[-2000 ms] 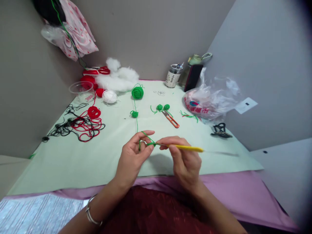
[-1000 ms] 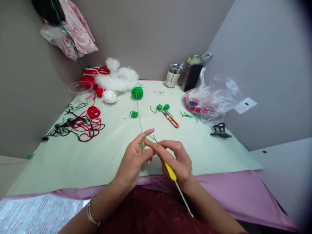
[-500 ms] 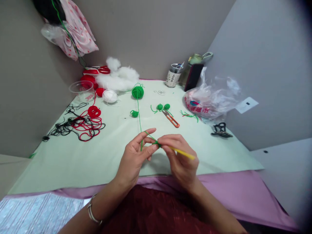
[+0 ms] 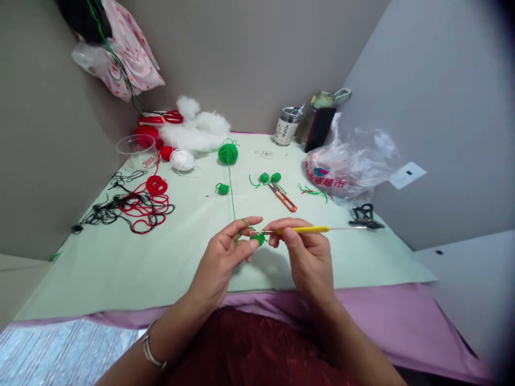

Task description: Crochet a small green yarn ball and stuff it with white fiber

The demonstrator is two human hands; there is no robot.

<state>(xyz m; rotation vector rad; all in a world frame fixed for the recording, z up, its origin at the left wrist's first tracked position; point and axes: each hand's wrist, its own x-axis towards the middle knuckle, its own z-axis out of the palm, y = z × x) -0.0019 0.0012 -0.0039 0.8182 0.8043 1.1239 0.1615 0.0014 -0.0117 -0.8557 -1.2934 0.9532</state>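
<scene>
Pinching a small green yarn piece (image 4: 259,240) between thumb and fingers, the left hand (image 4: 221,254) holds it above the near half of the tabletop (image 4: 153,273). A green strand (image 4: 232,195) runs from the large green yarn ball (image 4: 228,154) at the back to that hand and passes over its extended index finger. The right hand (image 4: 309,252) is clasped on the yellow handle of a crochet hook (image 4: 311,230), which lies nearly level, its slim metal front end pointing left across the top of the piece; whether it catches a loop is too small to tell. Both hands are close together, with the piece between them. Beyond them lie orange-handled thread snips (image 4: 286,200), the blades reaching toward two little green balls (image 4: 270,177) set side by side, and a small green bundle (image 4: 222,188) near the strand. Over on the left, black yarn (image 4: 98,212) tangles with red yarn (image 4: 140,224); a plastic bag (image 4: 350,166) sits on the right, near a black claw clip (image 4: 365,217).
</scene>
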